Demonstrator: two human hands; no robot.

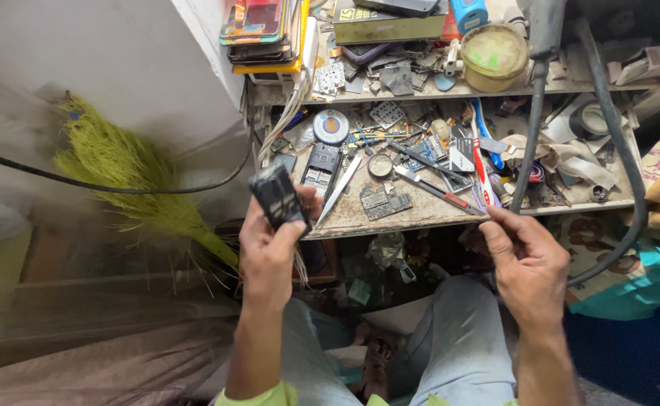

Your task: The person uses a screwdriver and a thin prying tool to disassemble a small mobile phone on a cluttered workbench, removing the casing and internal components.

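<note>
Left hand is raised just in front of the workbench at its front left corner, fingers and thumb wrapped around a small black phone part, blurred, so its exact kind cannot be told. The part stands tilted, its top end leaning left, above the bench's front edge. Right hand hangs before the front right edge of the bench; thumb and forefinger are pressed together near a grey cable that drops from the upper shelf, but whether they pinch something small cannot be told. On the bench surface, near the left hand: an opened phone body with its slots exposed, a pair of metal tweezers lying diagonally just beside it, and a loose circuit board near the front edge. A red-handled tool lies toward mid-bench; a round white-blue disc sits at the back left. Upper shelf carries a stack of phones at its left end and a round yellowish tin toward its right. A green broom leans against the wall, left of the bench.
</note>
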